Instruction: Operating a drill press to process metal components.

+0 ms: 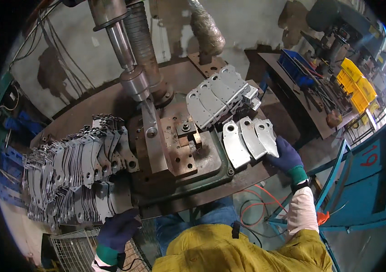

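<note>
My right hand [287, 157], in a dark blue glove with a green cuff, grips the outer edge of a curved silver metal plate [265, 135]. That plate ends a short row of similar plates with round holes, at the table's right edge. My left hand [116, 232], gloved alike, is low at the table's front edge, beside the lower row of curved plates [119, 197]; its fingers are too dark to make out. Between my hands stands a drill press, its chuck [135, 83] above a metal fixture [157, 152] bolted on the base.
Many upright plates [72, 161] crowd the table's left side. Another row of plates [215, 93] lies behind the base. A wire basket [77, 250] is below my left hand. Rightward stand a blue metal frame [365, 181], a side bench with yellow bins [356, 84], and an orange hose [254, 204].
</note>
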